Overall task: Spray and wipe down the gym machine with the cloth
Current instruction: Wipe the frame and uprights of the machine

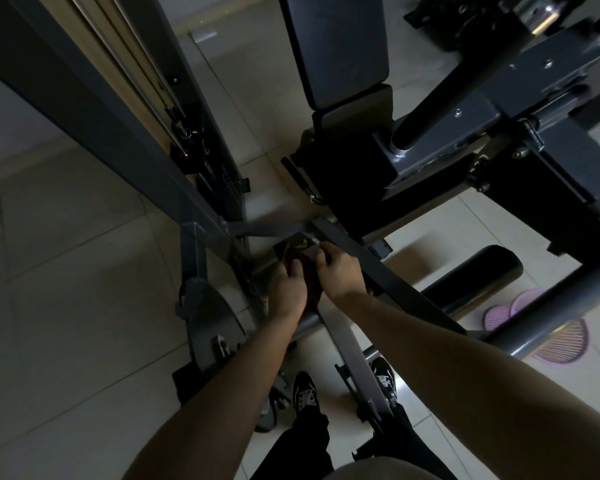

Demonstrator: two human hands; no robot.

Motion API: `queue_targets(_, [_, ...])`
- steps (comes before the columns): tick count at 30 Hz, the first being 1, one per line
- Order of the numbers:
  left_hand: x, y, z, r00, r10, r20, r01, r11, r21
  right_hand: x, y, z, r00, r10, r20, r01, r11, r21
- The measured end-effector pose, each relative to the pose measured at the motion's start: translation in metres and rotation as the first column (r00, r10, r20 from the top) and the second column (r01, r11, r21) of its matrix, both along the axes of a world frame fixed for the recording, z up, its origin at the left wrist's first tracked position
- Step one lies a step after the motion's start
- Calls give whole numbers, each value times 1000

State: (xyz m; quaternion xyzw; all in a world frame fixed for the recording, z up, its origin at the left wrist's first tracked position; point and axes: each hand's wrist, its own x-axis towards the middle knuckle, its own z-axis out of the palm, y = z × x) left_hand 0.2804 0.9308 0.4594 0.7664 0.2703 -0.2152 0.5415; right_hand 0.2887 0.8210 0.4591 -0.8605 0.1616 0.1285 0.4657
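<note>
Both arms reach down into the low part of the gym machine (201, 188), where the light is dim. The left hand (286, 289) has its fingers curled down over a dark red cloth (310, 285), gripping it, and the right hand (338, 273) pinches the same cloth from the other side with its fingers bent close together (the cloth shows only as a narrow strip between the two hands). The cloth lies against a grey frame bar (368, 263) that runs diagonally from the centre toward the lower right, just beside a small label plate (297, 245).

No container is visible. The hands work in a tight pocket: the slanted upright crowds the left, the black seat pad (343, 46) and its mount hang above, and a black roller pad (478, 275) lies close on the right. Open tiled floor (66, 271) stretches to the left. A purple mat (555, 337) lies at the right, partly behind a tube. Two black shoes (303, 393) stand below, among the base rails.
</note>
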Motion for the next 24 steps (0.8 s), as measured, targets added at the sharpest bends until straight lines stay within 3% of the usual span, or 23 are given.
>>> queue_targets(3, [-19,-6,3,989,-63,133,60,998,30,1,-1,1,1000,8,-2,-8,1000,-2])
queue_targets(6, [3,0,-7,995,68,-67,-78,986,-145,10,1,2,998,-40,-52,39,999,-28])
queue_targets(9, [37,10,-28,962,132,-241,-172,973,-154,22,1,0,993,-50,-108,46,998,-42])
queue_targets(15, [77,14,-37,952,55,-302,-134,960,-245,45,-9,-5,976,4,-220,0,1000,20])
queue_targets(24, [128,21,-100,957,-74,-281,64,997,-44,55,-11,-17,974,81,-210,-86,996,-15])
